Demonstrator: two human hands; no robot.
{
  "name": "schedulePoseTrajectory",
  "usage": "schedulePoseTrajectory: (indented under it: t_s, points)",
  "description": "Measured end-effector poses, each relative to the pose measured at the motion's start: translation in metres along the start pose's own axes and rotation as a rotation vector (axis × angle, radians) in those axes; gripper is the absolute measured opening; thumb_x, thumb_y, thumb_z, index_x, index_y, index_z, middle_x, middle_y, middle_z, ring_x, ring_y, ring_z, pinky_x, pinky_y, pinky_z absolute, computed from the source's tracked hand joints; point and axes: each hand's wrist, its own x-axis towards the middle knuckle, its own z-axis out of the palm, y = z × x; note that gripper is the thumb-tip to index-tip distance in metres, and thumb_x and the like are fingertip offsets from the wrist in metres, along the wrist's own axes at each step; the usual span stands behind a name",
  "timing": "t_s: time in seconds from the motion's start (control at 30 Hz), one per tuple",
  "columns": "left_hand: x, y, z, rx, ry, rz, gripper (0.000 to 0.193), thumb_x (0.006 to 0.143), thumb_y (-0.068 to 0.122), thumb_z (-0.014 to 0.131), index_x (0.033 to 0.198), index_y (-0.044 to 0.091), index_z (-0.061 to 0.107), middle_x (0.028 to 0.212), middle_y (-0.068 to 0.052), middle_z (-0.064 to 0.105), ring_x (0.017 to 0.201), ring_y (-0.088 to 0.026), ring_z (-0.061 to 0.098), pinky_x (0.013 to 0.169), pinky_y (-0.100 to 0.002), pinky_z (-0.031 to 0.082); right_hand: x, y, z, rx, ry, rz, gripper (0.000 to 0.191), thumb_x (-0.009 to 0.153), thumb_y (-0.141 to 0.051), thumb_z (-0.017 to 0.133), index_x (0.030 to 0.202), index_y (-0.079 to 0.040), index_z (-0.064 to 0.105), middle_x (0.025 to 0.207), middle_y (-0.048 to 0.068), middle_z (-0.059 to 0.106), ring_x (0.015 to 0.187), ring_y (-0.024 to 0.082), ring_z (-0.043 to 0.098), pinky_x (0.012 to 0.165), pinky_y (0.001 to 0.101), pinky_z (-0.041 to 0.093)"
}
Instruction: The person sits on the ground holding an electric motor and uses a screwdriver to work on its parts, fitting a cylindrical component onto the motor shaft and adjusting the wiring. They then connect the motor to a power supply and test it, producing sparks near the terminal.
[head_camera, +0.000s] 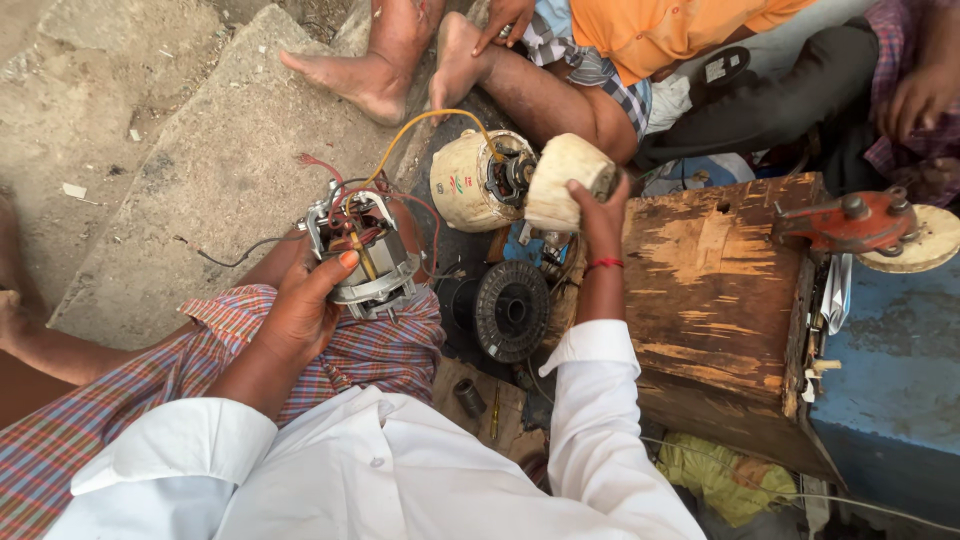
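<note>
The left hand (300, 310) holds a small electric motor with a grey metal frame and red and yellow wires (362, 255), resting it on the knee covered by red checked cloth (370, 350). The grip is closed around the side of the motor, the thumb lying across its top.

The right hand (598, 215) is raised higher, and its fingers are closed around a cream-coloured rounded cap piece (565, 180). This cap is just beside a cream cylindrical motor housing (470, 182), whose open end shows dark inner parts. A yellow wire (430, 125) goes in an arc from the small motor to this housing.

Below, between the two arms, a black round spool (510, 310) lies on the ground. To the right stands a worn wooden block (715, 300), and on a blue surface (890, 380) beyond it sits a red metal tool part (850, 222).

I judge that the step in hand is taking apart or comparing the pieces. The next move probably needs a steady hold on both parts, because the wires are short and could pull.

Another person's bare feet (400, 65) are near, at the top.
</note>
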Motion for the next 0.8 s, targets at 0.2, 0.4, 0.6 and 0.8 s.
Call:
schedulePoseTrajectory:
  t_s: [0.2,0.4,0.6,0.8]
  points:
    - [-0.001,-0.001,-0.001,0.017,0.005,0.020,0.071,0.084,0.024,0.074,0.147,0.009,0.044,0.134,-0.009,0.060,0.125,-0.023,0.060,0.101,-0.039,0.053,0.018,0.002,0.026,-0.360,0.049,-0.182,0.116,0.066,-0.044,0.094,0.155,0.000,0.034,0.151,0.028,0.044,0.139,0.040,0.049,0.115,0.0435,0.041]
    - [0.000,-0.001,-0.002,0.014,0.024,0.007,0.070,0.084,0.025,0.074,0.146,0.009,0.046,0.133,-0.009,0.060,0.124,-0.024,0.060,0.100,-0.041,0.054,0.023,-0.006,0.029,-0.465,0.054,-0.143,0.121,0.064,-0.049,0.094,0.155,0.000,0.031,0.152,0.029,0.040,0.139,0.042,0.046,0.113,0.0448,0.040]
    - [0.002,-0.002,-0.003,0.004,0.033,0.009,0.069,0.085,0.024,0.074,0.146,0.008,0.045,0.132,-0.010,0.060,0.123,-0.023,0.059,0.100,-0.040,0.053,0.031,-0.005,0.032,-0.445,0.048,-0.109,0.122,0.064,-0.048,0.094,0.156,0.001,0.029,0.152,0.030,0.040,0.138,0.042,0.046,0.113,0.0443,0.041]
    - [0.003,-0.002,-0.005,-0.009,0.019,0.020,0.067,0.087,0.022,0.073,0.146,0.007,0.045,0.133,-0.010,0.060,0.123,-0.023,0.060,0.101,-0.039,0.053,0.049,0.014,0.030,-0.224,0.073,-0.087,0.114,0.066,-0.040,0.094,0.153,0.002,0.033,0.150,0.028,0.046,0.137,0.037,0.051,0.113,0.0407,0.043]
